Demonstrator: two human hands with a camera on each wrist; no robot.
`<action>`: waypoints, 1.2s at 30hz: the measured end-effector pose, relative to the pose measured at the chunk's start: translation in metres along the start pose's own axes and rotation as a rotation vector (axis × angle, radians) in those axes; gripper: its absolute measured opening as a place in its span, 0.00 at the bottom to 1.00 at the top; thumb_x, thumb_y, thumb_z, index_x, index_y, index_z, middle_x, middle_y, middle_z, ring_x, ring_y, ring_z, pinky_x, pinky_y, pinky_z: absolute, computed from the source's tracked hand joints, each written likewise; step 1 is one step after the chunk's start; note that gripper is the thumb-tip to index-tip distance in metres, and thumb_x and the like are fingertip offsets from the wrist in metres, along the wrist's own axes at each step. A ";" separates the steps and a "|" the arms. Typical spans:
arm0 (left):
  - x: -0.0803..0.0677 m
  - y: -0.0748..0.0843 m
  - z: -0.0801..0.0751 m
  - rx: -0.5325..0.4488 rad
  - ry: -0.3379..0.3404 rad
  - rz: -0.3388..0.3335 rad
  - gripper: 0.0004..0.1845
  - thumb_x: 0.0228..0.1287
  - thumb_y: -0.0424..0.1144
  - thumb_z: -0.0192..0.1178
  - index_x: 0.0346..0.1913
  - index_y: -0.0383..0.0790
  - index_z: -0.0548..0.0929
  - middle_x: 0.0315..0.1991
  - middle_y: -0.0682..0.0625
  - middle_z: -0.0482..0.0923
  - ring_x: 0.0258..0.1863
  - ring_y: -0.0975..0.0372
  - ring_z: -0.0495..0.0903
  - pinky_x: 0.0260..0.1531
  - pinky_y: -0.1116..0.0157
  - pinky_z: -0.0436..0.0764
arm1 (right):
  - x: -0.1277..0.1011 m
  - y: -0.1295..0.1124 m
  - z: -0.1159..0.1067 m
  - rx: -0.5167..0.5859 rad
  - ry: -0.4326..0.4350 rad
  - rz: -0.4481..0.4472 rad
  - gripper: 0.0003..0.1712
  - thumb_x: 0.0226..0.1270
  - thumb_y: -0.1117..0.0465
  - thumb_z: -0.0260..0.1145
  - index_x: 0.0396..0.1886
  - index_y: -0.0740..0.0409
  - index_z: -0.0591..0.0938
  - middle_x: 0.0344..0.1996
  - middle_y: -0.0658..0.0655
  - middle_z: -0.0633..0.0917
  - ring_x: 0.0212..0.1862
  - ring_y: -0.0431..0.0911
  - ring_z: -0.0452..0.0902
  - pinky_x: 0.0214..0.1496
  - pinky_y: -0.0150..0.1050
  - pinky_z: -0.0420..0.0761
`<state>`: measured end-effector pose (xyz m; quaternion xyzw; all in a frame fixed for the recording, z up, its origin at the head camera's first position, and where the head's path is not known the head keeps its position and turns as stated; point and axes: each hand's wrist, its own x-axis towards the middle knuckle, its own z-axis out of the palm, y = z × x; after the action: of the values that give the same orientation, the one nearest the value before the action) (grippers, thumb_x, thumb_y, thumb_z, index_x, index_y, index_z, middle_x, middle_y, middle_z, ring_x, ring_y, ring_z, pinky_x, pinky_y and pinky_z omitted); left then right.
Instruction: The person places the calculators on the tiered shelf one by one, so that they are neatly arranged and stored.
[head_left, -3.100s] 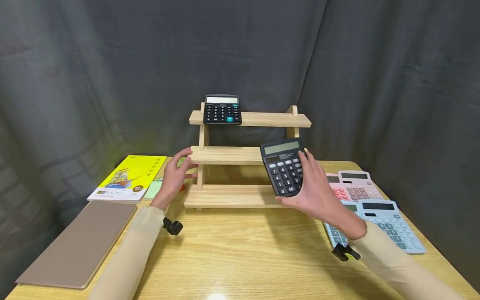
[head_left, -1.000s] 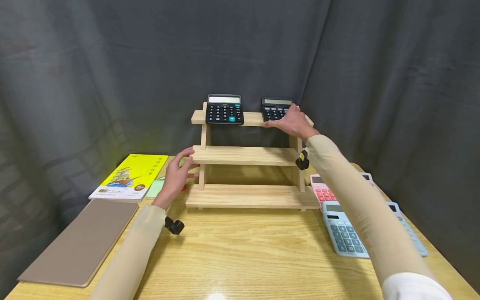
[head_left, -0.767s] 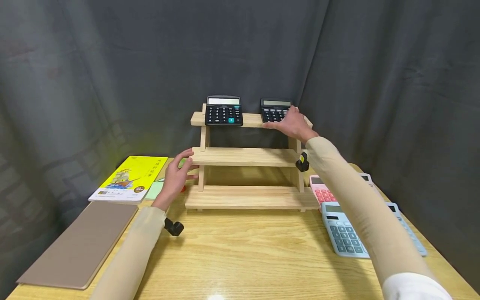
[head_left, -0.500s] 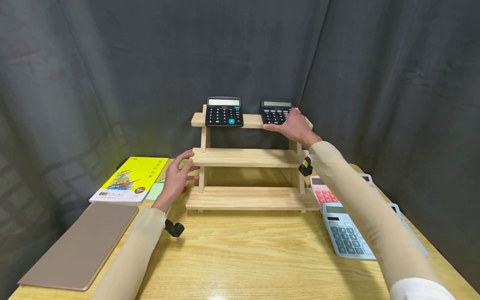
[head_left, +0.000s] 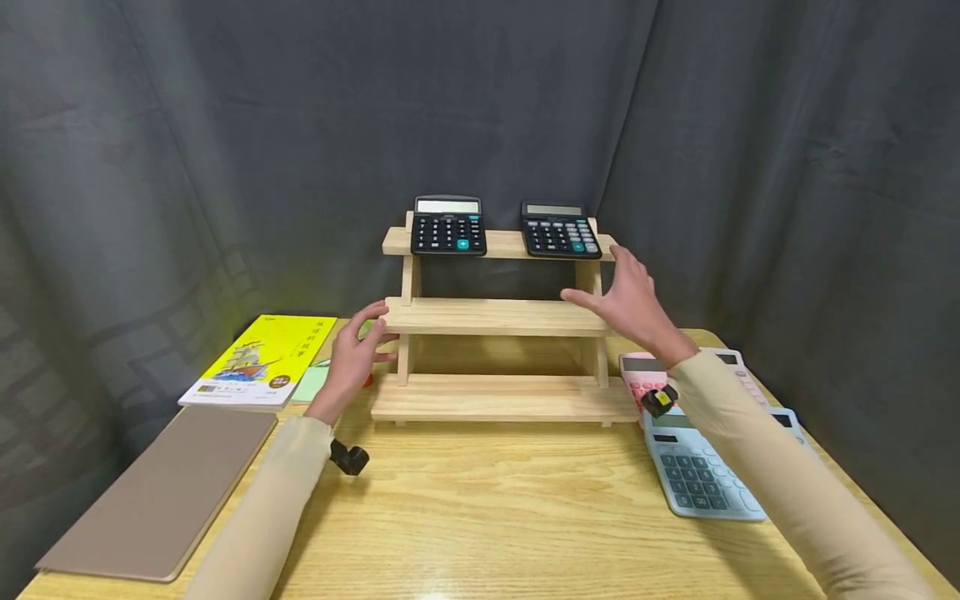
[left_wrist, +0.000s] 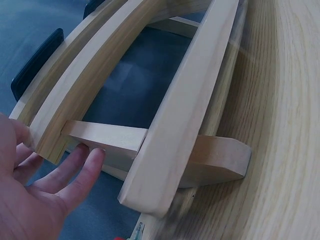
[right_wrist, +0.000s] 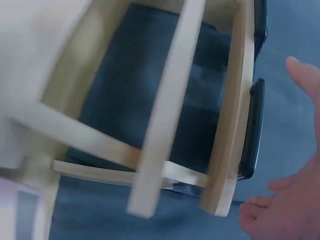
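Note:
A three-tier wooden display shelf (head_left: 495, 312) stands on the table. My left hand (head_left: 352, 358) holds the left end of its middle plank; in the left wrist view the fingers of this hand (left_wrist: 35, 195) curl around the plank's end and the upright. Two black calculators lean on the top tier, one calculator (head_left: 448, 225) at the left and another calculator (head_left: 558, 229) at the right. My right hand (head_left: 633, 304) is off the right calculator, in front of the shelf's right side, thumb and fingers spread with nothing between them.
Pink calculators (head_left: 637, 367) and light blue calculators (head_left: 693, 475) lie on the table at the right, partly behind my right forearm. A yellow book (head_left: 262, 354), a brown notebook (head_left: 161, 492) and a green paper (head_left: 309, 382) lie at the left. A grey curtain (head_left: 480, 100) hangs behind.
My right hand carried the black calculator up to the top tier's right end, let go of it and drew back down and to the right. The left hand stayed at the middle plank.

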<state>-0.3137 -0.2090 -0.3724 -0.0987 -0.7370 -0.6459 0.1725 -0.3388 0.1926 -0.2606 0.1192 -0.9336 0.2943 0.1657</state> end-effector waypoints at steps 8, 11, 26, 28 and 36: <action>0.000 -0.001 0.000 0.004 0.002 0.004 0.22 0.81 0.41 0.50 0.71 0.35 0.71 0.75 0.49 0.63 0.55 0.42 0.81 0.46 0.41 0.84 | -0.066 0.022 -0.006 -0.048 -0.091 0.054 0.69 0.59 0.32 0.70 0.80 0.67 0.44 0.77 0.73 0.49 0.75 0.70 0.46 0.69 0.77 0.55; -0.001 -0.002 0.000 0.005 0.002 -0.001 0.22 0.81 0.41 0.50 0.71 0.35 0.71 0.75 0.49 0.63 0.55 0.44 0.82 0.46 0.42 0.84 | -0.091 0.033 -0.007 -0.056 -0.115 0.065 0.68 0.60 0.34 0.71 0.80 0.68 0.43 0.77 0.74 0.49 0.75 0.71 0.46 0.67 0.78 0.56; 0.000 -0.001 -0.001 -0.023 -0.012 0.012 0.24 0.81 0.43 0.51 0.71 0.36 0.71 0.74 0.49 0.64 0.56 0.40 0.80 0.46 0.40 0.83 | -0.180 0.082 -0.010 -0.129 -0.241 0.160 0.77 0.59 0.35 0.74 0.76 0.78 0.33 0.72 0.86 0.43 0.72 0.80 0.41 0.61 0.81 0.56; 0.000 0.000 -0.001 -0.021 -0.017 0.015 0.23 0.81 0.43 0.50 0.71 0.36 0.70 0.74 0.50 0.64 0.56 0.41 0.80 0.47 0.39 0.83 | -0.187 0.088 -0.010 -0.158 -0.237 0.165 0.77 0.57 0.36 0.75 0.75 0.81 0.35 0.71 0.87 0.47 0.70 0.81 0.45 0.61 0.80 0.58; -0.001 -0.001 -0.002 0.014 -0.018 0.021 0.24 0.81 0.45 0.50 0.72 0.37 0.70 0.74 0.50 0.64 0.54 0.46 0.82 0.45 0.45 0.86 | -0.202 0.110 -0.012 -0.238 -0.299 0.230 0.77 0.55 0.32 0.74 0.69 0.91 0.43 0.66 0.91 0.53 0.65 0.83 0.53 0.61 0.77 0.65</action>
<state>-0.3132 -0.2106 -0.3730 -0.1112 -0.7420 -0.6380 0.1734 -0.1863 0.3123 -0.3837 0.0337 -0.9834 0.1780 0.0036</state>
